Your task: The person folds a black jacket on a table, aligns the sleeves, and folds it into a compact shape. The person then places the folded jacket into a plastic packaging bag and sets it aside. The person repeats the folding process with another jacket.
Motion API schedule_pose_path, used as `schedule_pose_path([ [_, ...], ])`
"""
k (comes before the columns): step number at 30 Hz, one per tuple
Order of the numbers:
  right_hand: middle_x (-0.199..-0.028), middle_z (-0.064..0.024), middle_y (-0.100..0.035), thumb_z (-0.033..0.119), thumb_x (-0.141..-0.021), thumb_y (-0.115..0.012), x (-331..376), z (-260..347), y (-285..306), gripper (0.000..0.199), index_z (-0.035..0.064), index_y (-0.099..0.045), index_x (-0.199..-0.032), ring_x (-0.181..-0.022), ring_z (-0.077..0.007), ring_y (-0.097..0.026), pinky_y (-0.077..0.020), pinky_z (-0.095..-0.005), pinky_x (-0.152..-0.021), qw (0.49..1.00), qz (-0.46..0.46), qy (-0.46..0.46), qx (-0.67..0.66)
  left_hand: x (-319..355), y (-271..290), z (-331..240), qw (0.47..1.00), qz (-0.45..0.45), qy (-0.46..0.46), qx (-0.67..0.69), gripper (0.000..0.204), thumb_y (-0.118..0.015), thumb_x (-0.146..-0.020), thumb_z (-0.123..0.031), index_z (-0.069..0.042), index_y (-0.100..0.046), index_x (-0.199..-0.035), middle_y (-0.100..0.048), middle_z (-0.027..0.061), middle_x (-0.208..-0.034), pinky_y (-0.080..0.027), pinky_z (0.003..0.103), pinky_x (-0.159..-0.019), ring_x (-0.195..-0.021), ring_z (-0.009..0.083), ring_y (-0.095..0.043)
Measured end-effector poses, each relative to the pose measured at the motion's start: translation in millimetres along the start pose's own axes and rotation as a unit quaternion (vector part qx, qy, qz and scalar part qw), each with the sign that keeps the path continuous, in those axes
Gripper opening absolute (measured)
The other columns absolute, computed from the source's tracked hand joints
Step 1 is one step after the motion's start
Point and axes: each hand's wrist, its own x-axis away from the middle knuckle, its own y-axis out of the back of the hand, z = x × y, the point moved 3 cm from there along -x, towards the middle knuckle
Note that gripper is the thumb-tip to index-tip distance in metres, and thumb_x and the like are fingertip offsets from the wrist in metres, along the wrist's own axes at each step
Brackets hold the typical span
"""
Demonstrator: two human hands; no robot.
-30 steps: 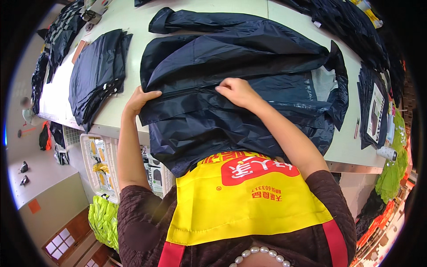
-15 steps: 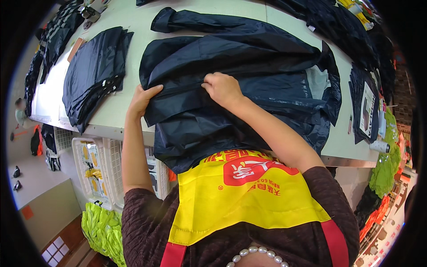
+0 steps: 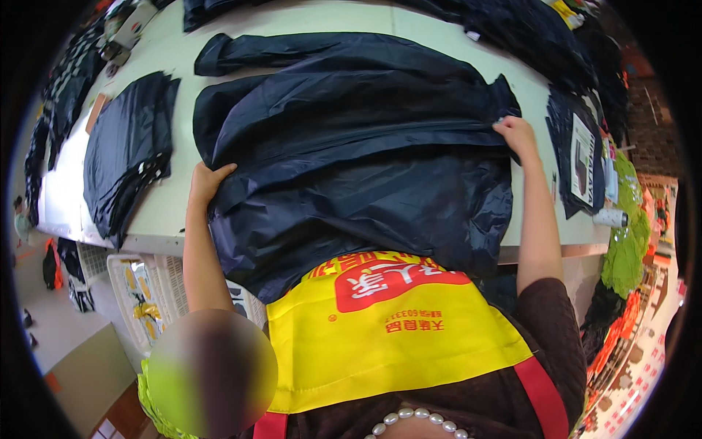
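A dark navy jacket (image 3: pixel 351 197) of thin shiny fabric lies spread across the pale table, its near part hanging over the edge against my yellow apron (image 3: pixel 387 336). At the jacket's left edge my left hand (image 3: pixel 210 181) grips the cloth, thumb on top and the fingers hidden beneath. My right hand (image 3: pixel 516 137) pinches the jacket near its collar end on the right. Between the two hands the front edge runs in a long, nearly straight line. One sleeve (image 3: pixel 292 53) stretches out along the far side.
Stacked dark cut pieces (image 3: pixel 130 150) lie on the table at left. Another dark stack with a printed card (image 3: pixel 583 162) lies at right, near a thread spool (image 3: pixel 610 218). More dark garments (image 3: pixel 526 44) line the far right. Below the table's left edge stands a white plastic basket (image 3: pixel 135 300).
My right hand has moved from the middle of the jacket to its right end. The front flap now covers the pale lining patch. My left hand still holds the left edge.
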Motion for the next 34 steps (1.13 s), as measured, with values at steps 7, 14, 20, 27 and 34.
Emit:
schedule_pose_path([
  [7, -0.107, -0.0153, -0.064, 0.035, -0.081, -0.064, 32, 45, 27, 0.038, 0.0054, -0.065, -0.104, -0.103, -0.0323, -0.058, -0.0455, -0.0403, -0.088, 0.991, -0.032, 0.127, -0.024, 3, 6, -33, 0.874, -0.343, -0.141, -0.315, 0.073, -0.079, -0.068, -0.031, 0.002, -0.047, -0.126, -0.057, 0.0212, -0.116, -0.043, 0.037, -0.092, -0.109, 0.031, -0.055],
  [14, -0.109, -0.0128, -0.061, 0.016, -0.076, -0.064, 9, 73, -4, 0.027, 0.0037, -0.062, -0.1, -0.11, -0.029, -0.053, -0.0433, -0.0399, -0.092, 0.943, 0.023, 0.322, 0.085, 40, -150, -192, 0.936, -0.003, -0.333, -0.112, 0.043, -0.069, -0.079, -0.034, -0.006, -0.063, -0.111, -0.063, 0.0145, -0.109, -0.047, 0.036, -0.087, -0.103, 0.0287, -0.06],
  [20, -0.093, -0.0099, -0.058, 0.002, -0.069, -0.058, -1, 70, -43, 0.012, 0.0084, -0.063, -0.078, -0.098, -0.0316, -0.055, -0.047, -0.0385, -0.084, 0.894, 0.079, 0.428, 0.107, 4, -260, -234, 0.885, 0.143, -0.421, -0.14, 0.071, -0.075, -0.068, -0.034, -0.019, -0.048, -0.132, -0.041, 0.016, -0.136, -0.044, 0.042, -0.094, -0.12, 0.0356, -0.043],
  [27, -0.095, -0.0124, -0.064, 0.025, -0.084, -0.062, -49, -8, -30, 0.031, 0.0008, -0.062, -0.103, -0.09, -0.0267, -0.06, -0.0456, -0.0324, -0.08, 0.95, 0.161, 0.177, -0.202, -36, -257, -214, 0.904, 0.148, -0.398, -0.049, 0.037, -0.072, -0.074, -0.027, -0.008, -0.068, -0.105, -0.047, 0.0176, -0.132, -0.042, 0.037, -0.095, -0.115, 0.0343, -0.05],
  [34, -0.095, -0.0158, -0.067, 0.033, -0.082, -0.061, -45, 11, -43, 0.033, 0.0056, -0.068, -0.097, -0.09, -0.0263, -0.064, -0.0479, -0.0357, -0.08, 0.982, 0.031, 0.134, -0.133, -18, -260, -220, 0.934, 0.131, -0.318, -0.093, 0.024, -0.06, -0.084, -0.021, -0.005, -0.068, -0.101, -0.065, 0.0171, -0.104, -0.047, 0.038, -0.086, -0.097, 0.0327, -0.061],
])
